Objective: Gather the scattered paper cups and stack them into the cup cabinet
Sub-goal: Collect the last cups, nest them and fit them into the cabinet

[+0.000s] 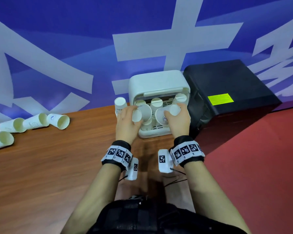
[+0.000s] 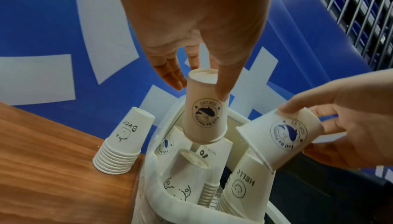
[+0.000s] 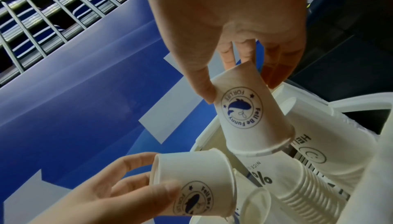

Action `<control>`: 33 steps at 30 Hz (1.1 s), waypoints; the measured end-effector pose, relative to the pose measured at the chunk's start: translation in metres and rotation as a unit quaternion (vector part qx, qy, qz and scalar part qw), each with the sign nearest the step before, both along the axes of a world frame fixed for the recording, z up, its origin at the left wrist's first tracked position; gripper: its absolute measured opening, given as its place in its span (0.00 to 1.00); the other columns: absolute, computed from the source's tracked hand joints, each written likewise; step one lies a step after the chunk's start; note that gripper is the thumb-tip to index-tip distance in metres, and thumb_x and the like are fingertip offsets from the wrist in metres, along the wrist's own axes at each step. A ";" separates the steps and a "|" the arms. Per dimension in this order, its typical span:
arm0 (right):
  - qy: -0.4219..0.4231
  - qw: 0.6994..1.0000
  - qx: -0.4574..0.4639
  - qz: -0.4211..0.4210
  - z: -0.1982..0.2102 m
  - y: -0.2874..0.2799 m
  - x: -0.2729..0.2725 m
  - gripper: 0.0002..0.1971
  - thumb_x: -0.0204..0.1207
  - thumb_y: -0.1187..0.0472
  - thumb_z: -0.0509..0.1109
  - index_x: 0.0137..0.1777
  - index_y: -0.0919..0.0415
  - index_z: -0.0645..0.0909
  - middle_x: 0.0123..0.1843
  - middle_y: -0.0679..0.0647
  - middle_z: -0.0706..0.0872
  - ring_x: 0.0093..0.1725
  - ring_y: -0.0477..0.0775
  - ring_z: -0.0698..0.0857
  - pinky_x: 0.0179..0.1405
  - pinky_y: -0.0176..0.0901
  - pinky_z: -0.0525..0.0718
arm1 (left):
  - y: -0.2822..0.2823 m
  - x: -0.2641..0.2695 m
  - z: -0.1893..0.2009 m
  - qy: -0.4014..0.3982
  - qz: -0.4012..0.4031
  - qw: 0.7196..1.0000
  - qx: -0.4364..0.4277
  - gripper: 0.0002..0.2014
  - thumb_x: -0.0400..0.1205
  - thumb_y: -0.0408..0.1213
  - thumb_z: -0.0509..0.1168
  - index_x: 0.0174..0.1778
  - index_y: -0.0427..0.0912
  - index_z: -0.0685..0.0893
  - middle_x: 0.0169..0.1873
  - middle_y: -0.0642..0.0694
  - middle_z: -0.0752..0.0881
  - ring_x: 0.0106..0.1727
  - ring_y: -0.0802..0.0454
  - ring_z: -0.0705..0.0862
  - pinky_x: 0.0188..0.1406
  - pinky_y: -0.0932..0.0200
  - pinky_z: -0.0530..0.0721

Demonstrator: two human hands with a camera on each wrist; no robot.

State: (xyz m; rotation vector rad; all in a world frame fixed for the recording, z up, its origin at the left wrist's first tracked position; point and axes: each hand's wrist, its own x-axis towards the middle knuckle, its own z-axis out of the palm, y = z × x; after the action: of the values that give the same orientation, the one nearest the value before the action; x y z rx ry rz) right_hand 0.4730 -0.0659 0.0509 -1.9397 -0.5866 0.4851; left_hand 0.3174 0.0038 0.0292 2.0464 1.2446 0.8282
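Blue-walled wooden table (image 1: pixel 57 166): white plastic cup cabinet (image 1: pixel 159 83) partly stacked; both hands (image 1: pixel 128 122) (image 1: pixel 179 121) each pinch one white paper cup (image 2: pixel 204 115) (image 3: pixel 253 115); several lying white cups (image 1: pixel 34 123) remain.

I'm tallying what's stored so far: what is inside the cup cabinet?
Inside the cabinet stand upside-down cup stacks, one printed HELLO with a smiley. Both hands hold a cup each in front of the opening, hiding the stacks' lower parts, so no full count.

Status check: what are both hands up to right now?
Left hand, right hand: one cup each. Both over open cabinet. Loose cups still on table. Nothing blocking.
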 end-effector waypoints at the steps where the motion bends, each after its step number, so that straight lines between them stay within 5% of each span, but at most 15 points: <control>1: -0.001 1.000 0.000 0.000 -0.001 0.001 0.004 0.27 0.64 0.53 0.74 0.65 0.55 0.75 0.61 0.55 0.82 0.62 0.62 0.79 0.63 0.60 0.80 | 0.002 0.005 -0.002 0.008 -0.006 1.000 0.020 0.23 0.75 0.36 0.71 0.66 0.48 0.77 0.64 0.49 0.78 0.63 0.47 0.73 0.64 0.51 0.73; 8: 0.018 1.000 0.011 0.008 -0.004 0.008 0.027 0.27 0.68 0.56 0.77 0.67 0.58 0.75 0.62 0.55 0.82 0.63 0.56 0.80 0.65 0.57 0.79 | 0.009 0.031 -0.022 0.064 -0.010 0.986 0.156 0.23 0.72 0.29 0.71 0.64 0.44 0.81 0.62 0.42 0.77 0.60 0.42 0.74 0.57 0.49 0.79; 13: 0.046 0.998 0.035 0.027 -0.003 0.007 0.033 0.26 0.69 0.57 0.77 0.67 0.56 0.76 0.60 0.51 0.83 0.61 0.52 0.80 0.64 0.51 0.80 | 0.013 0.039 -0.035 0.070 -0.012 0.974 0.216 0.24 0.70 0.23 0.69 0.63 0.41 0.81 0.61 0.36 0.78 0.61 0.36 0.77 0.61 0.45 0.77; 16: 0.051 0.996 0.062 0.034 -0.001 0.003 0.037 0.22 0.71 0.60 0.76 0.64 0.56 0.76 0.57 0.49 0.82 0.58 0.49 0.81 0.62 0.45 0.80 | 0.014 0.041 -0.041 0.088 -0.002 0.975 0.205 0.27 0.68 0.21 0.67 0.64 0.42 0.79 0.61 0.36 0.77 0.62 0.36 0.76 0.61 0.44 0.76; 24: 0.047 0.997 0.066 0.016 -0.002 0.000 0.051 0.21 0.70 0.62 0.77 0.63 0.56 0.77 0.56 0.48 0.82 0.55 0.48 0.81 0.61 0.49 0.83 | 0.025 0.052 -0.054 0.085 0.026 0.979 0.182 0.30 0.67 0.18 0.62 0.66 0.39 0.80 0.56 0.37 0.78 0.58 0.38 0.75 0.59 0.48 0.74; 33: 0.043 0.997 0.062 0.030 -0.003 0.009 0.055 0.24 0.71 0.58 0.77 0.66 0.56 0.76 0.59 0.48 0.82 0.58 0.46 0.80 0.63 0.47 0.81 | 0.031 0.050 -0.070 0.057 0.002 0.985 0.161 0.25 0.72 0.19 0.60 0.66 0.35 0.80 0.64 0.40 0.82 0.68 0.40 0.73 0.71 0.45 0.72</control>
State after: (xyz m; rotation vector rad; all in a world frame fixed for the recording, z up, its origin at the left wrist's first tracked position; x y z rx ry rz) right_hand 0.5281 -0.0570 0.0475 -1.7789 -0.6068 0.5556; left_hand 0.3672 0.0350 -0.0411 2.3783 1.2404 0.9786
